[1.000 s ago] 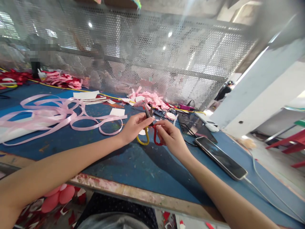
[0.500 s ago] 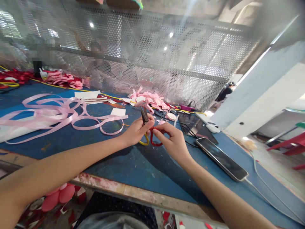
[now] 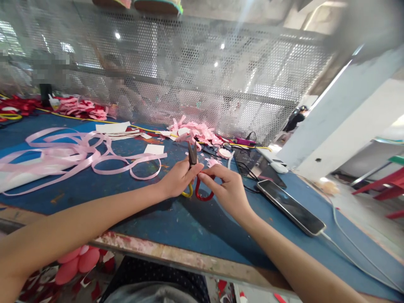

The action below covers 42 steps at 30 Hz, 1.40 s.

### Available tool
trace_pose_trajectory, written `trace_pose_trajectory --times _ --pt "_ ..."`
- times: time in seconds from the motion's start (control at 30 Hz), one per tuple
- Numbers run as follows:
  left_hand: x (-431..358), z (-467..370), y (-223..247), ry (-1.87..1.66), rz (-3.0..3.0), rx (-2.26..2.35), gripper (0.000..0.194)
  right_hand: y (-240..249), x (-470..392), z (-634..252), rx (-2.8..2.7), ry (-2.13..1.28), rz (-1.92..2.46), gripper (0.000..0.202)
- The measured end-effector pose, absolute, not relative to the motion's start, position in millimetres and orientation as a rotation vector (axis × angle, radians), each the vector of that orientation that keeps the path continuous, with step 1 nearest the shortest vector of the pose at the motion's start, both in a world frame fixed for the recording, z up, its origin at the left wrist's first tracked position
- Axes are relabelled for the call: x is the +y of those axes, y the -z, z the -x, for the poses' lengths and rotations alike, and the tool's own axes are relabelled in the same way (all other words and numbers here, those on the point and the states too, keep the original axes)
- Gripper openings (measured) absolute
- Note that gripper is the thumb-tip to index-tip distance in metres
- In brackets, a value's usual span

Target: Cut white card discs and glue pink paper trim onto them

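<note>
A pair of scissors [image 3: 192, 155] with dark blades and one yellow and one red handle loop points away from me above the table. My left hand [image 3: 178, 179] is closed round its middle, the thumb lying below the blades. With thumb and forefinger pinched, my right hand [image 3: 230, 185] grips the scissors at the top of the red loop; anything small between these fingertips is hidden. A long pink ribbon [image 3: 97, 158] lies in loose loops to the left of my hands. Behind the blades is a heap of pink cut ribbon pieces [image 3: 198, 131].
To the right, a phone [image 3: 290, 206] is plugged into a white cable. Beyond it lies a dark flat panel [image 3: 260, 166]. White cards [image 3: 112, 127] and a pink-red pile [image 3: 80, 108] stand at the back left, before a perforated metal screen [image 3: 189, 75]. Another person [image 3: 295, 120] is far off.
The scissors have turned slightly more upright, and their handle loops sit a little lower. Both hands keep their grip. The whole view has shifted slightly.
</note>
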State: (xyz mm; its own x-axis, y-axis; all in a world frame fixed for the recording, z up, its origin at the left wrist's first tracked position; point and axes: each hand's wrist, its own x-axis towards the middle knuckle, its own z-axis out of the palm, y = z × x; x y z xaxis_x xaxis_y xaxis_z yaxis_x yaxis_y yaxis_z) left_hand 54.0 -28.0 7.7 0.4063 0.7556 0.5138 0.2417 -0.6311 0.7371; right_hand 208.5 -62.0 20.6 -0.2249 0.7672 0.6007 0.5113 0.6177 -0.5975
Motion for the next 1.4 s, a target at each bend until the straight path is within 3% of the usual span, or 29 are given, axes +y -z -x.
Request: trace_pose_trajectory --times 0.6,1.0,1.17,1.27,1.4 --pt "-11 -60 10 -1.406 -1.556 0.810 0.034 -7 -49 -211 -2.127 0.098 1.170 0.038" --pt "-14 -61 10 -1.413 -1.583 0.755 0.032 0 -56 -214 -2.005 -0.304 1.278 0.038" --pt "-8 -61 8 -1.437 -1.404 0.780 0.036 -3 -58 -206 -1.898 0.128 1.158 0.013" --pt "-5 -62 5 -1.480 -1.210 0.753 0.037 -1 -59 -201 -1.906 0.307 1.079 0.018" --pt "-16 -70 3 -1.500 -1.190 0.618 0.032 4 -55 -199 -2.132 0.301 1.146 0.031"
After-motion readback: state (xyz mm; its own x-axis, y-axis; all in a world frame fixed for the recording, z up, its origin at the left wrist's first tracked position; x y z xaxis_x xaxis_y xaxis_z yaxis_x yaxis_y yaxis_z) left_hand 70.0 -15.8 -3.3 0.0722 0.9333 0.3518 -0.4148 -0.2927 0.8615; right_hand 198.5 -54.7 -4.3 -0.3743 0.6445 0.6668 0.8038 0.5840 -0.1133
